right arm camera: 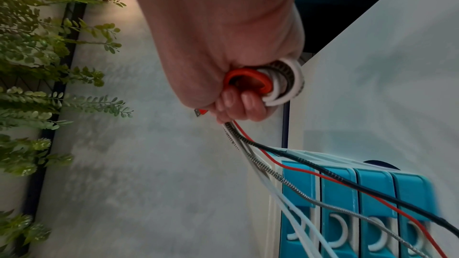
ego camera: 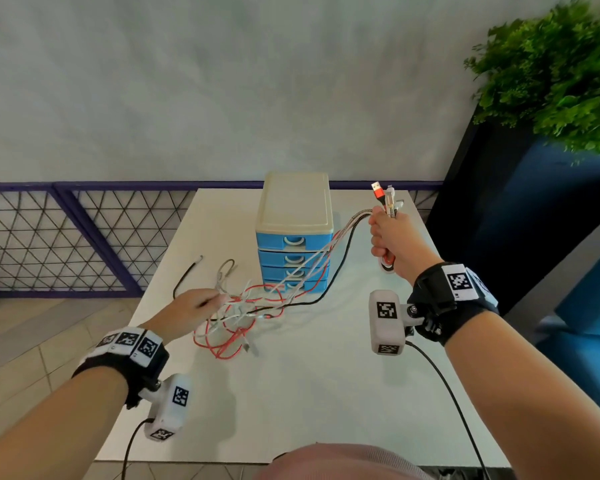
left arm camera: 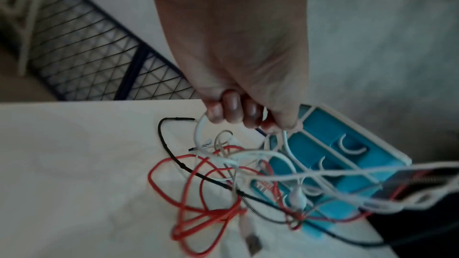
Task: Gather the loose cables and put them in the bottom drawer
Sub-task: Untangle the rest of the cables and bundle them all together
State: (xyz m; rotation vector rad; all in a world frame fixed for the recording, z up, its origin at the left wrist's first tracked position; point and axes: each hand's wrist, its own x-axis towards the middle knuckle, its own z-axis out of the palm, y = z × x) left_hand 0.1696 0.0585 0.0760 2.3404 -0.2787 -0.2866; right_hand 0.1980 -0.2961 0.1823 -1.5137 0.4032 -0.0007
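On the white table (ego camera: pixel 291 393), in front of the little blue drawer box (ego camera: pixel 294 237), the cables (ego camera: pixel 236 320) lie in a red, white and black tangle. My right hand (ego camera: pixel 390 237) is closed tight around their plug ends, lifted up beside the box. My left hand (ego camera: pixel 191 306) has its fingers curled around some white strands of the tangle. All four drawers are closed. Behind the table is a grey wall (ego camera: pixel 222 81) and a wire fence (ego camera: pixel 66 240). A green plant (ego camera: pixel 551 74) is on the right.

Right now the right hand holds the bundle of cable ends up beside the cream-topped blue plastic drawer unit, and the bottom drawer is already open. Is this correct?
Not quite: the bottom drawer is closed, like the other three drawers, as the head view shows. The rest holds.
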